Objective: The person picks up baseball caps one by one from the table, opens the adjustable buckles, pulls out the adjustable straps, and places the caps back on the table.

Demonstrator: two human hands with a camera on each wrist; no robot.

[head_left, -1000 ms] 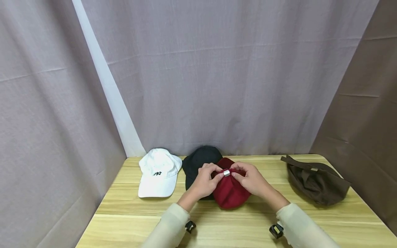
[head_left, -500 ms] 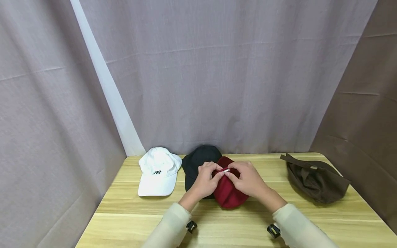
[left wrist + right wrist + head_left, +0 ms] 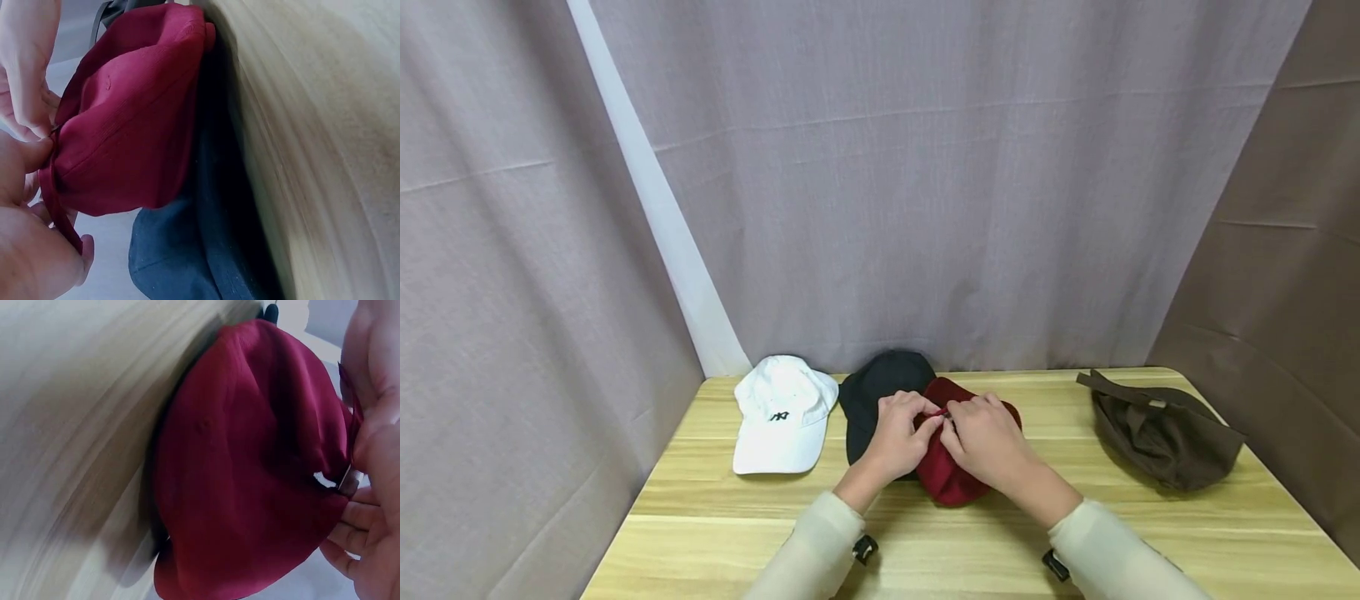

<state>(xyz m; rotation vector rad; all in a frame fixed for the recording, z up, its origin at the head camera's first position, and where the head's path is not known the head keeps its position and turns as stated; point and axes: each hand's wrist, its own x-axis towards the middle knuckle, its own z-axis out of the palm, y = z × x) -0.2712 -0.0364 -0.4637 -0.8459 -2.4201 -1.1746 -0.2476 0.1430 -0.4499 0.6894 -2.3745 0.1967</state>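
Note:
A dark red cap (image 3: pixel 946 482) lies with its back strap toward my hands, overlapping a black cap (image 3: pixel 874 392). My left hand (image 3: pixel 895 437) pinches the strap on its left side; in the left wrist view the band of the red cap (image 3: pixel 134 119) runs between thumb and fingers. My right hand (image 3: pixel 990 442) pinches the strap close beside the left fingertips. In the right wrist view a thin metal buckle (image 3: pixel 345 477) shows by the right fingers, next to the adjustment gap of the cap (image 3: pixel 237 481). The right fingers mostly cover the buckle in the head view.
To the left on the wooden table (image 3: pixel 700 500) sits a white cap (image 3: pixel 784 400) with a black emblem, its brim facing forward. A dark brown hat (image 3: pixel 1183 450) lies on its side at the right. Grey curtains (image 3: pixel 962 208) hang behind the table.
My right hand has turned and shifted slightly left and down over the strap, covering the silver buckle that showed before. The left hand keeps its pinch in nearly the same place.

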